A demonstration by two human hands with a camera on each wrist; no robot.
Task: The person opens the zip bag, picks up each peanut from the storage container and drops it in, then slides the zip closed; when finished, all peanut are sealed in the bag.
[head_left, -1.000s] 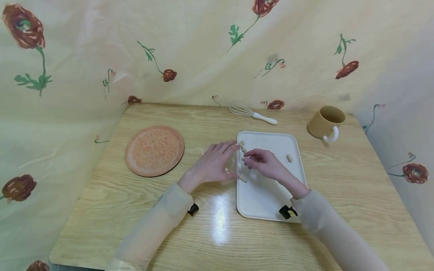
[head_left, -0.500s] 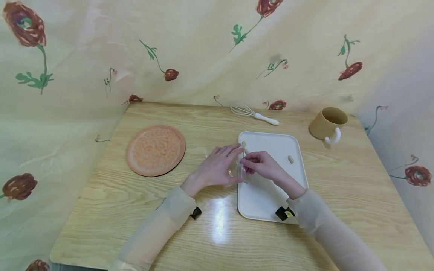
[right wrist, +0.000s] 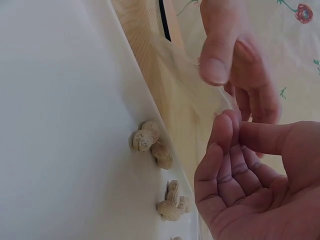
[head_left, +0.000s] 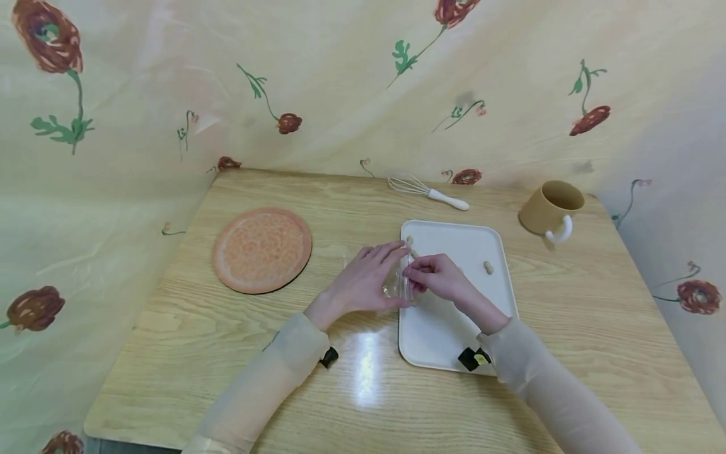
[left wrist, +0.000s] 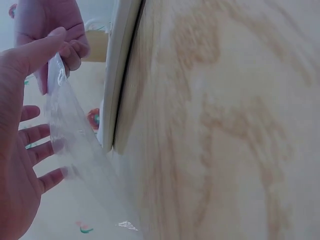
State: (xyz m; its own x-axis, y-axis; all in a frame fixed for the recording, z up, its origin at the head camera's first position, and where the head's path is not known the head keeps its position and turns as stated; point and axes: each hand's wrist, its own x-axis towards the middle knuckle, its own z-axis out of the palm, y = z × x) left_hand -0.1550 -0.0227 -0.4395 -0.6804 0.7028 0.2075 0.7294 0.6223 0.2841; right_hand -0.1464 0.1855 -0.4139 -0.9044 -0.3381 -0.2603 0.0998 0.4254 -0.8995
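A clear plastic bag (left wrist: 82, 145) hangs between the two hands at the left edge of a white tray (head_left: 459, 236). My right hand (head_left: 442, 276) pinches the bag's rim between thumb and fingertips. My left hand (head_left: 360, 284) is spread around the bag, its fairly straight fingers touching the film in the left wrist view and its thumb near the rim. Several peanuts (right wrist: 169, 210) in their shells lie along the tray's edge, partly hidden by the hands in the head view. One lone peanut (head_left: 488, 268) lies toward the tray's right side.
A round pizza-patterned mat (head_left: 262, 251) lies on the wooden table (head_left: 170, 366) at the left. Behind the tray is a whisk (head_left: 428, 192) with a white handle. A tan mug (head_left: 550, 208) with a white handle stands at the back right.
My right hand has shifted slightly toward the bag's rim and now pinches it. My left hand with the bag has moved a little right over the tray's edge. The view has drifted slightly.
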